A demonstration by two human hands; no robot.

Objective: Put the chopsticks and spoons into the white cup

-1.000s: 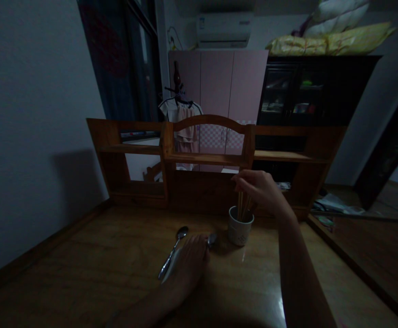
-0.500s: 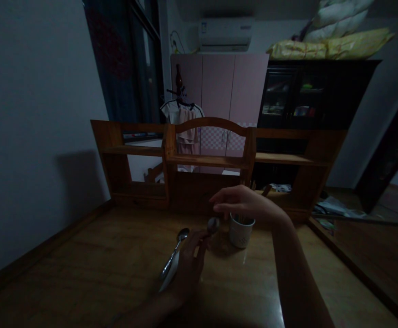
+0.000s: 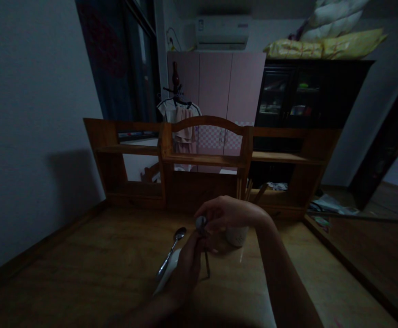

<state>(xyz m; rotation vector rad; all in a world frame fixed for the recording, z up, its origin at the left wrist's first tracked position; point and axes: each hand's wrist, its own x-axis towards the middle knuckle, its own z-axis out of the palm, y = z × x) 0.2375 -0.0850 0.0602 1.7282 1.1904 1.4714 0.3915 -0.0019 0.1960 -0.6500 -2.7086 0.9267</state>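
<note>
My left hand [image 3: 189, 259] is closed around the upper handle of a small metal spoon [image 3: 201, 223], whose bowl points up and whose thin handle hangs below the fingers. My right hand [image 3: 224, 214] comes over from the right, with thumb and fingers closed at the spoon's bowl. Just left of my left hand, a second, larger metal spoon [image 3: 171, 253] lies on the table. Beside it is a white object [image 3: 171, 266], partly hidden by my left hand, its kind unclear. Behind my right hand stands a white cup [image 3: 236, 237] holding wooden sticks [image 3: 248, 190].
The wooden table [image 3: 110, 255] meets a wall on the left. A low wooden shelf unit [image 3: 206, 159] runs along its back edge. Farther off stand a pink wardrobe [image 3: 214, 86], a dark cabinet [image 3: 288, 100] and a clothes rack [image 3: 176, 77]. The room is dim.
My right hand has moved left and down from above the cup onto the spoon's bowl. My left hand has shifted slightly left with the spoon, and its handle now shows below.
</note>
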